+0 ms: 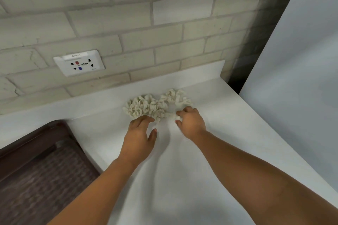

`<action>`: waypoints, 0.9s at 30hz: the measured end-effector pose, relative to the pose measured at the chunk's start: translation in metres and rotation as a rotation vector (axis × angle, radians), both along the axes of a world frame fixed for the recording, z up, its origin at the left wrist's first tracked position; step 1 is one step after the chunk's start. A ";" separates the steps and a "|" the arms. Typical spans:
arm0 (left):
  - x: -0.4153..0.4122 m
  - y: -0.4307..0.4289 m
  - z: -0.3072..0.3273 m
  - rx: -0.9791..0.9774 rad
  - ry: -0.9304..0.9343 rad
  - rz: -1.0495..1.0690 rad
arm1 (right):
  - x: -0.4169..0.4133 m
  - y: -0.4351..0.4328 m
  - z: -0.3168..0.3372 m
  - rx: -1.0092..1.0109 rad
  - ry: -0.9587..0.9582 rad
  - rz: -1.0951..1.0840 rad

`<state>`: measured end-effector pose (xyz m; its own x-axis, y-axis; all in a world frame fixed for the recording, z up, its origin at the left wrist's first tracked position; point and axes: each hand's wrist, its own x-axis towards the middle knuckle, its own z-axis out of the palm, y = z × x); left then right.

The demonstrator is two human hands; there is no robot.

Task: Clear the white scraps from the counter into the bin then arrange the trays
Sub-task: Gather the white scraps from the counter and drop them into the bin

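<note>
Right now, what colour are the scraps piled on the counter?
The scraps are creamy off-white, best seen in the head view.

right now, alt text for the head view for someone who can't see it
Two bare hands work a pile of white scraps on a white counter: the right hand pinches a few, the left hand reaches open at the pile's near edge. Behind is a pale brick wall with a socket plate; a dark woven surface lies lower left.
</note>
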<state>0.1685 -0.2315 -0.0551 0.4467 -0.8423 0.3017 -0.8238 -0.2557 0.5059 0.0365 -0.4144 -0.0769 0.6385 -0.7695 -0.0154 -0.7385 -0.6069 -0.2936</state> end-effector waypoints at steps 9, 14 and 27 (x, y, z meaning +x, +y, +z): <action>-0.010 -0.064 0.007 0.036 0.036 -0.095 | -0.044 0.001 0.003 0.091 -0.372 -0.141; -0.015 -0.130 0.010 0.089 -0.047 -0.158 | -0.085 0.007 0.031 0.269 -0.505 -0.309; -0.066 -0.185 -0.017 0.300 -0.170 -0.186 | -0.197 0.024 0.048 0.476 -0.595 -0.461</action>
<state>0.1027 -0.4162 -0.0724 0.2432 -0.9661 0.0866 -0.9356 -0.2101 0.2838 -0.1604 -0.3904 -0.0292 0.2713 -0.9485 -0.1634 -0.5240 -0.0031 -0.8517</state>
